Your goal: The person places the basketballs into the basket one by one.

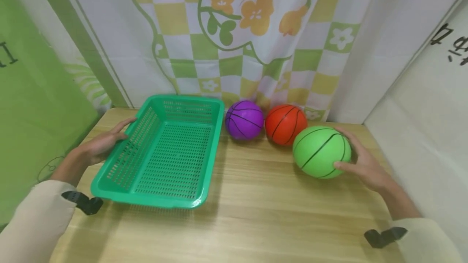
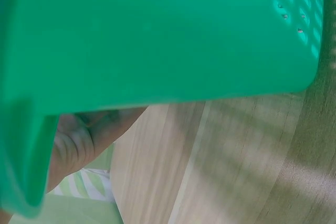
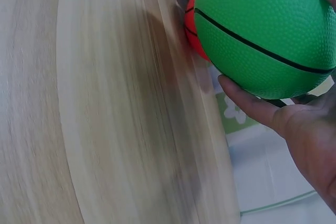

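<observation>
Right grip [image 1: 365, 166] was clamped on the green ball [image 1: 319, 152], right of centre in the frame, thumb on its near side and fingers round the far side. Left grip [image 1: 102, 143] held the left rim of the green basket [image 1: 211, 153], which took up the left of the frame; from the left wrist, the basket's wall hid most of those fingers.

Between basket and green ball, towards the back of the table [image 1: 256, 210], sat the purple ball [image 1: 244, 120], just beside the basket's right rim, and next to it the red ball [image 1: 285, 125]. Seen from above, the green ball overlapped the red one's edge; I couldn't tell whether they touched. A checked curtain [image 1: 241, 66] hung close behind, across the upper middle, with green cloth [image 1: 36, 104] filling the left edge and a pale panel [image 1: 420, 108] at the right.
</observation>
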Available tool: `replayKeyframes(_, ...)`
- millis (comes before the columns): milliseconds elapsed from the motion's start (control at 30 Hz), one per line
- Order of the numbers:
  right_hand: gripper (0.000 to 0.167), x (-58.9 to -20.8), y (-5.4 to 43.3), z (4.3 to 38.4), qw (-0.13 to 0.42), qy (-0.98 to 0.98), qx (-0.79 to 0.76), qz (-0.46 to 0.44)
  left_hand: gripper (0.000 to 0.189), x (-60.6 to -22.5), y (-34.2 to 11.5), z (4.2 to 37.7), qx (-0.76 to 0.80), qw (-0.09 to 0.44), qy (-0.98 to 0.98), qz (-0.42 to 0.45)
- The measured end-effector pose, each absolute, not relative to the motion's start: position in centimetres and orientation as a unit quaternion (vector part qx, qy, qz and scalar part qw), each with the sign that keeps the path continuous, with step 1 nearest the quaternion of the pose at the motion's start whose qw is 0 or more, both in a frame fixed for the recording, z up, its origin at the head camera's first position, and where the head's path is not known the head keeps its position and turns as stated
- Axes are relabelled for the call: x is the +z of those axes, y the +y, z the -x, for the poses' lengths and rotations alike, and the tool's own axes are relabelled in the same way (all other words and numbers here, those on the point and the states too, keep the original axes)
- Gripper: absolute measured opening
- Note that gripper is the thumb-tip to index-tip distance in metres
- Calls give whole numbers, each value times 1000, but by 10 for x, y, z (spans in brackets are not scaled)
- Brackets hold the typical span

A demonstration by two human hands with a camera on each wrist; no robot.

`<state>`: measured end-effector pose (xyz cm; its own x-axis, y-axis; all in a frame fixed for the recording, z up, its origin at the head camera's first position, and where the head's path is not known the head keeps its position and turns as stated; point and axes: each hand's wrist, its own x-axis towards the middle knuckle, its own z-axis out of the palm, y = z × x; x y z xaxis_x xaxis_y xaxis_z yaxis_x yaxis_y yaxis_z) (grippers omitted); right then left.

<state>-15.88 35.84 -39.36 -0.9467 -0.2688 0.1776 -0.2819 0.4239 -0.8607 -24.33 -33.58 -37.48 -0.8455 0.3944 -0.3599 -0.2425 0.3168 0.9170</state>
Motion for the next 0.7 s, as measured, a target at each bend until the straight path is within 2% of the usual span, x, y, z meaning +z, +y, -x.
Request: replayKeyframes(700,98,-374,317,166,15,-815,537,-217,63,-377,-336,245,583,269,765,-48)
